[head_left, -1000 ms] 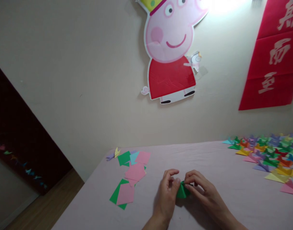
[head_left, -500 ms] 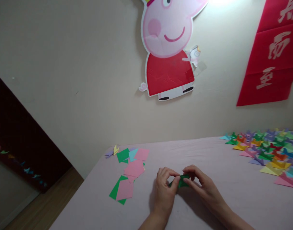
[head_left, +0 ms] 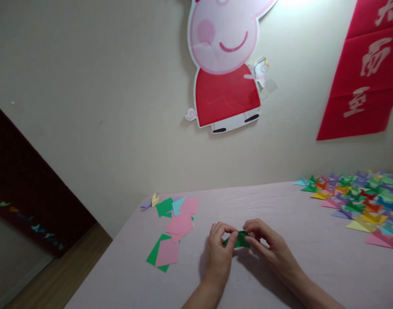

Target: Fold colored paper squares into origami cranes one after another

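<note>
A small folded piece of green paper [head_left: 241, 240] is held between my two hands, just above the pale pink tablecloth [head_left: 273, 210]. My left hand [head_left: 218, 249] pinches its left end between thumb and fingers. At the right end, my right hand [head_left: 270, 245] grips it with thumb and fingertips. The fingers partly cover the paper, so its full folded shape is hidden. To the left of my hands lie loose pink sheets [head_left: 180, 225] and green sheets [head_left: 164, 207], with a light blue one [head_left: 177, 206] among them.
Rows of folded paper figures [head_left: 354, 195] in many colours cover the table's right side. A yellow folded piece [head_left: 155, 199] and a purple one [head_left: 146, 205] sit at the far left corner. Behind the table, a pig cutout [head_left: 227, 94] and a red banner [head_left: 357, 86] hang on the wall.
My fingers have shifted slightly on the green paper, and more of its front face shows between the hands. Both hands still hold it in nearly the same place.
</note>
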Demonstrator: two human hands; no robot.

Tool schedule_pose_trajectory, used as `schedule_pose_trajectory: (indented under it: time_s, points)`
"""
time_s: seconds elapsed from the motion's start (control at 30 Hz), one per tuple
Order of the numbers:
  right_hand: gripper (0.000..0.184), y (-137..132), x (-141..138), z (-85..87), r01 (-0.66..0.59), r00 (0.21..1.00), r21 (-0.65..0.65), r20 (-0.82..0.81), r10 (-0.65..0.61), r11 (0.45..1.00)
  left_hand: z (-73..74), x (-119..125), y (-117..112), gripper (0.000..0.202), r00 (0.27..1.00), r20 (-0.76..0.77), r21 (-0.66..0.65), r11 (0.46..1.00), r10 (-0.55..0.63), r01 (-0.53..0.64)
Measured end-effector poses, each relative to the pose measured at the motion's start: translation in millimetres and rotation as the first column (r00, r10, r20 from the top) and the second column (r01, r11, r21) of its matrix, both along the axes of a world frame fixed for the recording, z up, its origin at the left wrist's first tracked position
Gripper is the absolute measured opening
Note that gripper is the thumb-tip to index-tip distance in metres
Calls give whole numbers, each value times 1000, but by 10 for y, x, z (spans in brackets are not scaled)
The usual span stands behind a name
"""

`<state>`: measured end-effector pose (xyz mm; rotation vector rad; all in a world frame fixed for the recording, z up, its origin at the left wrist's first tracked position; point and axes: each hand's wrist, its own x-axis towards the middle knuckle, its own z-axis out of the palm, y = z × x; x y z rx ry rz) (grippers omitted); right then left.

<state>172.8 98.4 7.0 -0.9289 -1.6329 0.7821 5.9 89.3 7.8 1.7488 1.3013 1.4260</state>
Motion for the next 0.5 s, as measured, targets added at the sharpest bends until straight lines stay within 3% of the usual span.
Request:
schedule_pose_trajectory:
  time_s: [0.1,0.33,0.5]
  points:
    - [13,-9,-12,38,5,1000,25,11,-5,1000,24,-3,-1,18,1000,-10,13,1000,-6,6]
    - [21,-4,9,12,33,999,-100,42,-29,994,88,9,-29,16,999,-43,17,999,-26,27]
    - [24,-22,5,69,48,997,-113,61,-41,992,99,15,-35,17,998,-55,27,1000,-7,8]
